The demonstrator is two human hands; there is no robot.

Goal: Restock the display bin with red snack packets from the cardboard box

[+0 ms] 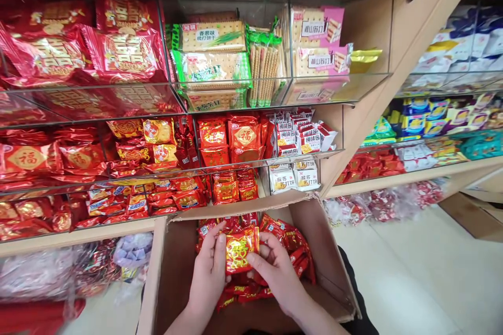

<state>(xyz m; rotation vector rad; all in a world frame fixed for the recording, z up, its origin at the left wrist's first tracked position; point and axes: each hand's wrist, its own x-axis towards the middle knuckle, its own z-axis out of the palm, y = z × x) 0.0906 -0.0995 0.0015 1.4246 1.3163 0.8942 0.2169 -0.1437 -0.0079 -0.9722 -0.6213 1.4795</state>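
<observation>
A red snack packet (238, 250) with gold characters is held over the cardboard box (334, 256). My left hand (210, 267) grips its left edge between thumb and fingers. On its right side, my right hand (277, 269) pinches it, the thumb lying on the front. Beneath both hands, more red packets (301, 259) lie loose in the box, partly hidden by my hands and the held packet.
In front rise tiered shelves with clear dividers. They hold red packets (126, 52), green-wrapped crackers (214, 68) and white packets (283, 180). Plastic bags (35, 277) lie under the lowest shelf. A slanted wooden post (377, 99) stands right; another cardboard box (471, 217) sits on the floor.
</observation>
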